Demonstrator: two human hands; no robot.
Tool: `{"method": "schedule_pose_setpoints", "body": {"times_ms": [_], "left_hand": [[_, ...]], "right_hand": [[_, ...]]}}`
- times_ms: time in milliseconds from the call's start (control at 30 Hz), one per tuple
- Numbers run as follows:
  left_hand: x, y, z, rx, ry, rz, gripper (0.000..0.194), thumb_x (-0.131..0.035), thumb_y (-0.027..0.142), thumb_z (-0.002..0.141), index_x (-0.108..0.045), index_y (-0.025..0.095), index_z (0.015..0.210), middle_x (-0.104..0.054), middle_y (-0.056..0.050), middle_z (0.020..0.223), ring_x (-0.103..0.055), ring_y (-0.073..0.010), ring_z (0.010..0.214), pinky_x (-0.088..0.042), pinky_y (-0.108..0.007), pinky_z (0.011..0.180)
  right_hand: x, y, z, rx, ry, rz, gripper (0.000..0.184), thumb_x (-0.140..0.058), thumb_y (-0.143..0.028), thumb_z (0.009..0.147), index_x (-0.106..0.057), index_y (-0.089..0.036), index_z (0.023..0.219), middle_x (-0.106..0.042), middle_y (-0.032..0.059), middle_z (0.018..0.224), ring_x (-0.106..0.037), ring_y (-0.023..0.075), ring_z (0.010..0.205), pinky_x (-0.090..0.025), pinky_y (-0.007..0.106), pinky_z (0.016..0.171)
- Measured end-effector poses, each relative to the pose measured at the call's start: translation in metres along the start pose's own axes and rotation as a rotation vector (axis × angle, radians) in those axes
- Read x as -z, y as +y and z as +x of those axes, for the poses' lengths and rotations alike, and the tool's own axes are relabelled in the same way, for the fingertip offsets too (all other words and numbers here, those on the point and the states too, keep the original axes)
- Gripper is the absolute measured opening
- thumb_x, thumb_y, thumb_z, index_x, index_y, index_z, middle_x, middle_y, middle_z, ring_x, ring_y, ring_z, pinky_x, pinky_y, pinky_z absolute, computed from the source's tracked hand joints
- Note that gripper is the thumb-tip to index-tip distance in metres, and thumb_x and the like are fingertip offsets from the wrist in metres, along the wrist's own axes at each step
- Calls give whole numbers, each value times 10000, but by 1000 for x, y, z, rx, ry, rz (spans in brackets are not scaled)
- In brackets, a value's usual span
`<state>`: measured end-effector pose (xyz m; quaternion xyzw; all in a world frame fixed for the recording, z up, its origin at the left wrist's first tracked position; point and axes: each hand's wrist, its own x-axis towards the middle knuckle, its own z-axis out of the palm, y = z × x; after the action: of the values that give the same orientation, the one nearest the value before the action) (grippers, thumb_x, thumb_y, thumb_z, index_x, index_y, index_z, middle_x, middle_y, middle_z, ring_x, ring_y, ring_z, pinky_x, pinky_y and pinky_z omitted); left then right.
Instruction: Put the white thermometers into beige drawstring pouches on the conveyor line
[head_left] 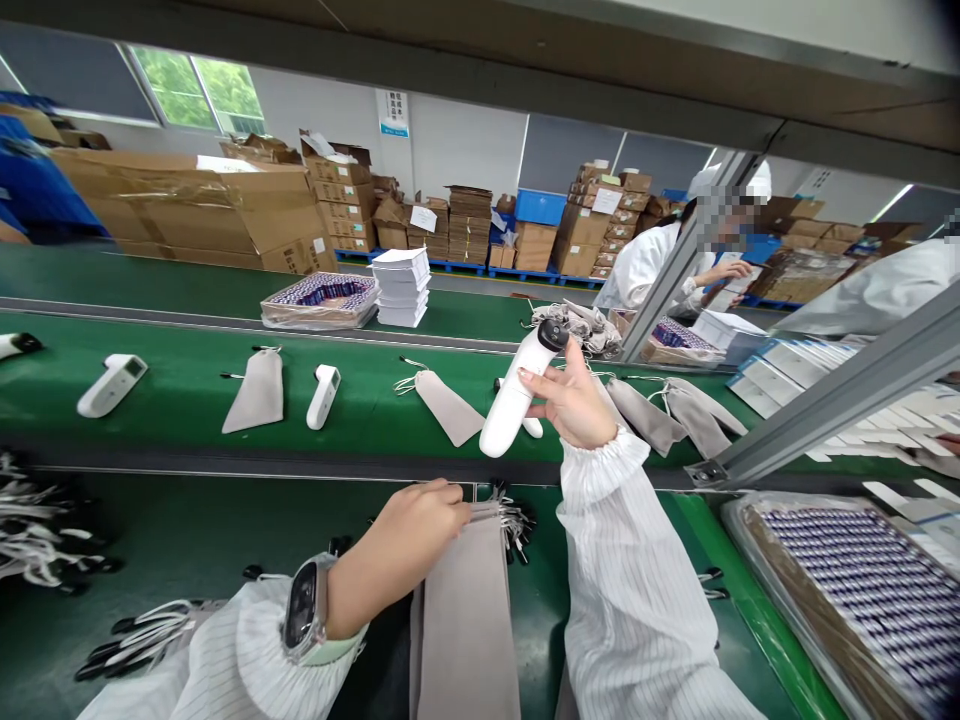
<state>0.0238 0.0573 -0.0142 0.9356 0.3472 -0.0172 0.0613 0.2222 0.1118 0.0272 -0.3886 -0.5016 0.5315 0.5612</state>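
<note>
Right arm: comes in from bottom right, white striped sleeve, forearm angled up and slightly left, cuff bunched at the wrist. Right hand raised highest, in front of the green belt, fingers pointing up-left. Fingers and thumb closed around the upper part of a white thermometer; firm hold, little gap. Thermometer is tilted, black head up and to the right, rounded end down-left, lifted off the belt.

Left arm: enters bottom left, forearm slanting up and right, lower than the right one. Watch on the wrist, cuff pushed back below it. Left hand back up, fingers together and bent over, tips at the top edge of a grey pouch. Touching it at the string end; fingertips partly hidden, can't tell whether it's pinched or just pressed. Pouch lies lengthwise on the bench, bottom toward the wearer, white strings bunched just right of the fingers. Hands apart, right one above and to the right of the left.

On the belt beyond: a grey pouch near the held thermometer, another thermometer further left. Co-worker in white behind the metal post.
</note>
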Motion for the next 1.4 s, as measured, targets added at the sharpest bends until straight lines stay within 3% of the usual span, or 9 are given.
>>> {"method": "schedule_pose_setpoints", "body": {"times_ms": [133, 233, 333, 400, 633, 767, 900, 1033, 1400], "left_hand": [[3, 14, -4, 58, -91, 102, 291, -418, -77, 689, -583, 142, 783, -584, -63, 819, -537, -212, 778, -427, -285, 612], [6, 24, -6, 98, -160, 144, 364, -404, -139, 610, -584, 111, 803, -599, -91, 854, -552, -223, 779, -443, -298, 632], [5, 28, -8, 111, -156, 125, 365, -371, -138, 610, -582, 96, 794, -619, -109, 826, -551, -246, 807, -442, -326, 649], [1, 27, -8, 113, -120, 111, 341, -369, -119, 622, -585, 99, 768, -630, -119, 786, -530, -269, 844, -430, -344, 658], [-11, 17, -9, 93, -41, 112, 263, -430, -55, 635, -570, 145, 733, -623, -92, 746, -467, -250, 852, -350, -328, 677], [-1, 8, -15, 52, -9, -5, 176, -423, 22, 715, -497, 176, 671, -562, -40, 664, -452, -207, 764, -313, -287, 620], [22, -3, -20, 15, -9, -369, 170, -349, 175, 844, -422, 196, 692, -482, 25, 661, -449, -141, 665, -300, -235, 579], [32, -9, -18, 90, 103, -607, 231, -296, 317, 885, -422, 199, 731, -432, 44, 661, -412, -106, 583, -283, -214, 524], [25, -11, -15, 39, 445, -708, 188, -362, 281, 876, -489, 185, 776, -431, 5, 770, -443, -110, 692, -347, -218, 624]], "right_hand": [[10, 2, 7, 19, 62, -53, 666, -632, -279, 624, -238, -323, 1160, -569, -11, 823, -592, 189, 759, -512, 360, 600], [34, 19, 25, 17, 317, -221, 606, -574, -266, 644, -254, -298, 1157, -563, -3, 875, -589, 178, 744, -504, 337, 607], [63, 48, 42, -156, 605, -687, 485, -520, -289, 668, -343, -217, 1114, -546, 49, 977, -569, 191, 844, -481, 325, 698], [77, 68, 47, -305, 632, -963, 417, -567, -286, 632, -444, -177, 1015, -552, 88, 989, -538, 229, 933, -438, 337, 789], [86, 100, 44, -487, 537, -1125, 529, -665, -30, 453, -510, -150, 945, -553, 170, 990, -465, 349, 1037, -347, 489, 835], [83, 90, 45, -464, 419, -1026, 458, -708, -133, 478, -545, -133, 906, -575, 146, 992, -511, 299, 999, -397, 419, 826], [56, 63, 39, -277, 140, -506, 365, -640, -323, 623, -562, -150, 935, -621, 65, 925, -590, 194, 852, -475, 299, 719], [14, 28, 16, -102, -48, 84, 317, -676, -270, 598, -586, -165, 884, -638, 38, 845, -599, 178, 775, -480, 297, 692], [-36, 12, -13, -101, -212, 98, 237, -701, -181, 554, -604, -148, 767, -614, 17, 775, -569, 149, 716, -471, 290, 672]]}}
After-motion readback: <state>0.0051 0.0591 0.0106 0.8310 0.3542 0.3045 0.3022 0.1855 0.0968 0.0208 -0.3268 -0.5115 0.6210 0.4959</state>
